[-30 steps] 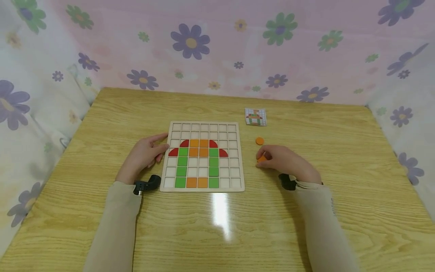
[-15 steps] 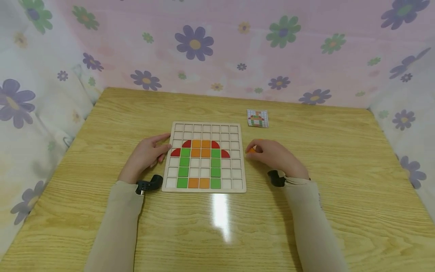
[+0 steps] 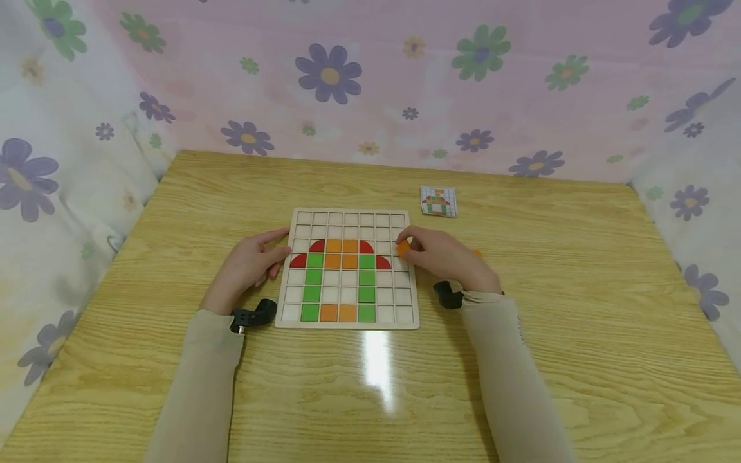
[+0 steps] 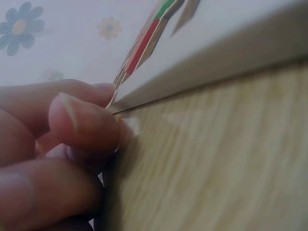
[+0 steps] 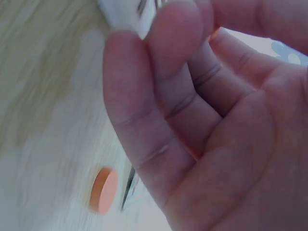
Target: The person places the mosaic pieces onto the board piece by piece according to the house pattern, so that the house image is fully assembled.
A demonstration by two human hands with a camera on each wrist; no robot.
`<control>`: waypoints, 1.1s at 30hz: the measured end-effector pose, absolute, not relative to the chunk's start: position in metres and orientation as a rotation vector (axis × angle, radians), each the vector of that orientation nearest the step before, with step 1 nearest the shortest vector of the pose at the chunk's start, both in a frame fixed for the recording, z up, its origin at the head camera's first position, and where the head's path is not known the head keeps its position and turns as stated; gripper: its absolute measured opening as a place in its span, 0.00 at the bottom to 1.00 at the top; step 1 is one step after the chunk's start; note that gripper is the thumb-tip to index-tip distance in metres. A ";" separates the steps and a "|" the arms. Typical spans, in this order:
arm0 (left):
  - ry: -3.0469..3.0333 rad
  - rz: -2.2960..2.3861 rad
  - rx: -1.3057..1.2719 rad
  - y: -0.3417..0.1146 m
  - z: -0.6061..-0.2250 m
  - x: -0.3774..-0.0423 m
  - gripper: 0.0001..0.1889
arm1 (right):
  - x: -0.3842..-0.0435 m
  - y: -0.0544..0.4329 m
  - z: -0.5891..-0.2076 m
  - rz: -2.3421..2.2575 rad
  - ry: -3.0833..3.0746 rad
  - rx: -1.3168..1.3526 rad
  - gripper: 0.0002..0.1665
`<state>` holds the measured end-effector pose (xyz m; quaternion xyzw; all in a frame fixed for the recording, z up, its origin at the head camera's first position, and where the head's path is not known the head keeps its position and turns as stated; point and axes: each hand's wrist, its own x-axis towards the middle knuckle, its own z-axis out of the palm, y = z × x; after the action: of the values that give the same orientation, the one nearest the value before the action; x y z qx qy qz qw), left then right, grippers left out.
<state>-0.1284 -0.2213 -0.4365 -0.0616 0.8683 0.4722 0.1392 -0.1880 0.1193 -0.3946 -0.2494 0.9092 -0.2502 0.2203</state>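
Note:
A pale wooden grid board (image 3: 331, 278) lies in the middle of the table. It bears orange squares (image 3: 333, 246), green squares (image 3: 313, 277) and red rounded-corner pieces (image 3: 366, 247). At its left edge rests my left hand (image 3: 249, 260), thumb and forefinger touching the side; in the left wrist view these fingertips meet the board's edge (image 4: 202, 60). My right hand (image 3: 448, 257) pinches an orange piece (image 3: 404, 248) over the right border of the grid. The fingers cover part of that piece. An orange disc (image 5: 103, 190) lies on the table, largely hidden behind the right hand in the head view.
Beyond the right hand, a small printed card (image 3: 438, 201) with a coloured grid pattern lies on the wooden table (image 3: 324, 392). Flowered cloth (image 3: 370, 83) hangs along the back and sides. Black wrist cameras (image 3: 255, 314) sit on both wrists.
My right hand has carried the orange piece leftward from the table to the board's right border. The other disc stayed behind. My left hand keeps its place at the left edge.

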 end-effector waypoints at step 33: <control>2.501 1.375 -0.185 -0.221 -0.436 -0.128 0.27 | -0.219 0.056 -0.399 -0.991 2.307 -0.615 0.13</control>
<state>-0.1285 -0.2214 -0.4364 -0.0641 0.8659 0.4759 0.1403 -0.2188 0.0565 -0.3995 -0.2289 0.8580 -0.3687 0.2747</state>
